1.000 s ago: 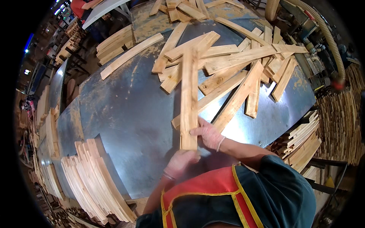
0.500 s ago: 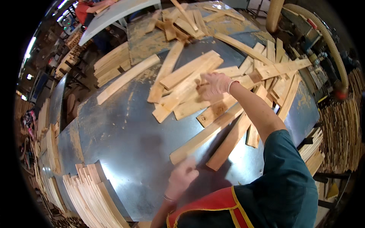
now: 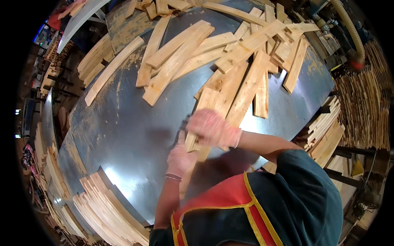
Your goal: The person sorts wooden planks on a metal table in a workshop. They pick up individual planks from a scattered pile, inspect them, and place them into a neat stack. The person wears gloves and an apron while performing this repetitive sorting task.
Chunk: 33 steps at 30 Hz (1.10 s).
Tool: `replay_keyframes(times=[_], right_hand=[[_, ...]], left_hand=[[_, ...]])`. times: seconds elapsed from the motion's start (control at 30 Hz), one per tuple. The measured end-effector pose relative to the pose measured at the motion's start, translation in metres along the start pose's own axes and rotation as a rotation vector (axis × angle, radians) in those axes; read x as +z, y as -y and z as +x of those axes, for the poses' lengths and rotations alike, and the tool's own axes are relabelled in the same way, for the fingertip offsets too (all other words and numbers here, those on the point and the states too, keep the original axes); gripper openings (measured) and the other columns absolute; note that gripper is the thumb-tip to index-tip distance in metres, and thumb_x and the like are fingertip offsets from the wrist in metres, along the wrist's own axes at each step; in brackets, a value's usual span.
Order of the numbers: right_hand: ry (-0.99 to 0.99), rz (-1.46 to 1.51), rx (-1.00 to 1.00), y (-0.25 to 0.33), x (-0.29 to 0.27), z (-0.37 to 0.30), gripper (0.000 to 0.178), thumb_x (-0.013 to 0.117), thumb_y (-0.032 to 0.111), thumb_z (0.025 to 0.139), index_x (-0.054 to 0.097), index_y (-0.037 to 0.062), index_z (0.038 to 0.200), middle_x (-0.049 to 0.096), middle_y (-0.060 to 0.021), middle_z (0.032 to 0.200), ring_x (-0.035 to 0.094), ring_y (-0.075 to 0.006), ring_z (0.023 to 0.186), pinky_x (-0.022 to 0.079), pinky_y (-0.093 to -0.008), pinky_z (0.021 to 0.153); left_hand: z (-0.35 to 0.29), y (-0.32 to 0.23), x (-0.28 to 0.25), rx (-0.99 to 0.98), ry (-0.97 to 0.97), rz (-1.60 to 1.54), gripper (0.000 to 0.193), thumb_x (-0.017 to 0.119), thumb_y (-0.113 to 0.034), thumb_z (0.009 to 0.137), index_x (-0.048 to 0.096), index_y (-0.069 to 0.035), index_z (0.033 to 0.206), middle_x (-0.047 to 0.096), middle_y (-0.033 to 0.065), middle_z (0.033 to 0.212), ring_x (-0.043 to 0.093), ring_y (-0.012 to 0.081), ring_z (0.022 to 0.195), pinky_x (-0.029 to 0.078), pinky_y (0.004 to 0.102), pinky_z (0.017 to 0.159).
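Drawn back from the board pile (image 3: 252, 41), the blurred right hand (image 3: 211, 128) now covers part of a pale wooden plank (image 3: 207, 98) overlapping others on the metal-topped desk (image 3: 131, 135), joining the left hand (image 3: 181, 159) at its near end; whether either grips cannot be told.

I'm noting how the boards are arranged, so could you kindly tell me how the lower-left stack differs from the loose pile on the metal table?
The lower-left stack lines up side by side in one direction, while the loose pile lies crisscrossed at many angles. The stack shows mainly narrow edges; the pile shows mainly broad faces. Both are pale wood.
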State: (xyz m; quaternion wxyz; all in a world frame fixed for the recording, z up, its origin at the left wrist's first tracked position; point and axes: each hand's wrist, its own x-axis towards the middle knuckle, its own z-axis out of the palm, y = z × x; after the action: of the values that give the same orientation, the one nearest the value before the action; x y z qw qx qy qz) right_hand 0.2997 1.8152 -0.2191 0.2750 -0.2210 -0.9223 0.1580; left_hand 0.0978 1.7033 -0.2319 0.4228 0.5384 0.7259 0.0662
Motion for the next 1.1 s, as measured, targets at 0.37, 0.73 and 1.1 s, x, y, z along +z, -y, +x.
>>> replay_keyframes(times=[0.37,0.73,1.1], right_hand=[[-0.283,0.525,1.321,-0.059,0.009,-0.169,0.057,0.077,0.021,0.092,0.055,-0.0029,0.139,0.069,-0.0165,0.127,0.067,-0.0303,0.121,0.057,-0.0395,0.100],[0.239,1.479,1.174,0.218,0.195,-0.006,0.038,0.077,0.023,0.095,0.065,-0.0001,0.123,0.072,-0.0070,0.106,0.068,-0.0165,0.097,0.056,-0.0338,0.086],[0.534,-0.571,0.588,-0.061,0.144,0.082,0.065,0.067,0.020,0.088,0.050,0.0111,0.150,0.054,-0.0123,0.152,0.046,-0.0326,0.146,0.040,-0.0445,0.117]], left_hand=[[-0.152,0.122,-0.011,-0.385,-0.501,-0.208,0.023,0.072,-0.022,0.090,0.065,-0.001,0.095,0.067,0.0192,0.085,0.069,0.0393,0.082,0.054,0.0488,0.077],[-0.455,0.445,-0.067,-0.846,-0.808,1.071,0.056,0.060,-0.025,0.096,0.053,-0.005,0.148,0.060,0.0170,0.145,0.053,0.0357,0.137,0.039,0.0519,0.120],[-0.225,0.324,0.014,-0.499,-0.631,0.456,0.095,0.077,-0.055,0.086,0.042,-0.008,0.161,0.047,0.0180,0.161,0.047,0.0343,0.146,0.040,0.0458,0.119]])
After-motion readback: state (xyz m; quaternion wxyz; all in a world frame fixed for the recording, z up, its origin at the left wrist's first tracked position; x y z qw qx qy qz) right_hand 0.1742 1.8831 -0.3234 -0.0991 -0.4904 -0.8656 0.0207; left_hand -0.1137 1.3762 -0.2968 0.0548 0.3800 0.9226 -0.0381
